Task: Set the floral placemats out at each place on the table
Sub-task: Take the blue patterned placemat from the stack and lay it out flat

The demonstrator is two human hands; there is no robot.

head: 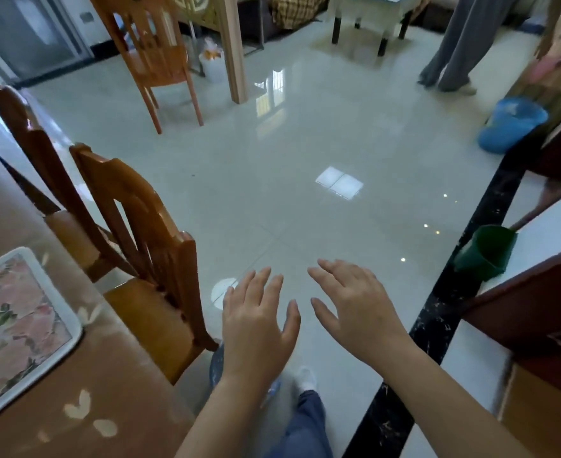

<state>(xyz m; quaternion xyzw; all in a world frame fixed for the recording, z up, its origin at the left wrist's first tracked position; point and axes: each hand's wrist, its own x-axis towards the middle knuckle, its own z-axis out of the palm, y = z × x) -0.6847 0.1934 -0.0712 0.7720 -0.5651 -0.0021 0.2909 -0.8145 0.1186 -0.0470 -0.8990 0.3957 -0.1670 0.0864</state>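
Both hands were out in front with nothing in them — the left hand (258,328) and the right hand (358,309) hung palm-down over the shiny tiled floor (305,153), fingers spread and loosely straight, side by side and not touching each other. The one floral placemat (14,328) in view was well off to the left of them, lying flat on the brown table (107,385) near its edge, with a wooden chair (153,259) standing between the mat and the left hand. The mat looked like a rounded-corner rectangle with a pale white border and a pink flower print with some green leaves — its left part ran out of the shot, so not all of it showed. The table's cover had small cream petal shapes scattered on it. A second chair (41,153) stood further along the same side, tucked against the table. Over on the right sat a green bucket (485,252) beside a dark wooden cabinet (537,312), and a blue bin (512,125) further back.
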